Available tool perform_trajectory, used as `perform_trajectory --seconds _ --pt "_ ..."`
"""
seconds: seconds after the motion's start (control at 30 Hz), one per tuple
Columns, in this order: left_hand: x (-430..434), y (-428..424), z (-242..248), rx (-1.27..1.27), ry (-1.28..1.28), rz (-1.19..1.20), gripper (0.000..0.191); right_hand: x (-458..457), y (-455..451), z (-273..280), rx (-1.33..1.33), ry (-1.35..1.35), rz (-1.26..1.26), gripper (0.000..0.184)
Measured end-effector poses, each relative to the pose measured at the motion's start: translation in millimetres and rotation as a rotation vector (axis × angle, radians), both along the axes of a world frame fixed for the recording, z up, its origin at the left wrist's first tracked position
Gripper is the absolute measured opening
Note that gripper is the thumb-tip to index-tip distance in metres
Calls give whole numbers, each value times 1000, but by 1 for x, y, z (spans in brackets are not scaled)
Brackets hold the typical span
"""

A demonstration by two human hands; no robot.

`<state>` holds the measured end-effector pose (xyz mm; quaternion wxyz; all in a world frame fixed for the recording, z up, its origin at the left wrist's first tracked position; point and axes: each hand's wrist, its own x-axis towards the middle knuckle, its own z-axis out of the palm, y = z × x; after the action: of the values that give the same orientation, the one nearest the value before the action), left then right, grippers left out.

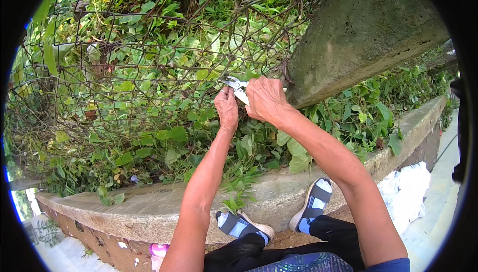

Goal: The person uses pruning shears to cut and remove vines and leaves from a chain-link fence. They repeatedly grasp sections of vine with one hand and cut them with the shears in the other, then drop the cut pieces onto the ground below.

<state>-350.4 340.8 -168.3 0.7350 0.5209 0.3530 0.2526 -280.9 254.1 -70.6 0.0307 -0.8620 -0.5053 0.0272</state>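
Observation:
My right hand [266, 98] grips a pair of pruning shears [239, 89] with pale handles and metal blades. The blade tips point left at the wire mesh fence [160, 48], close to a thin stem or wire that I cannot tell apart. Just below the blades, my left hand [226, 109] has its fingers bent together against the fence, with a ring on one finger. Whatever lies between those fingers is hidden. Vine leaves [175, 134] grow around and behind the rusty mesh.
A mossy concrete post [358, 44] slants beside my right hand. Below the fence runs a concrete kerb [149, 218], with my sandalled feet [242, 225] at it. White cloth or plastic [405, 193] lies at right; a pink object [158, 250] sits at lower left.

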Motion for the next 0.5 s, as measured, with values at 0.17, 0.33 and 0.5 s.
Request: perform_trajectory --seconds 0.17,0.33,0.5 --pt "4 6 0 13 -16 -15 15 5 16 4 -157 -36 28 11" --pt "-4 11 -12 95 115 -78 18 3 -4 8 -111 -15 47 17" --pt "-18 -1 -26 78 83 -197 23 2 -24 8 -117 -31 -85 27"
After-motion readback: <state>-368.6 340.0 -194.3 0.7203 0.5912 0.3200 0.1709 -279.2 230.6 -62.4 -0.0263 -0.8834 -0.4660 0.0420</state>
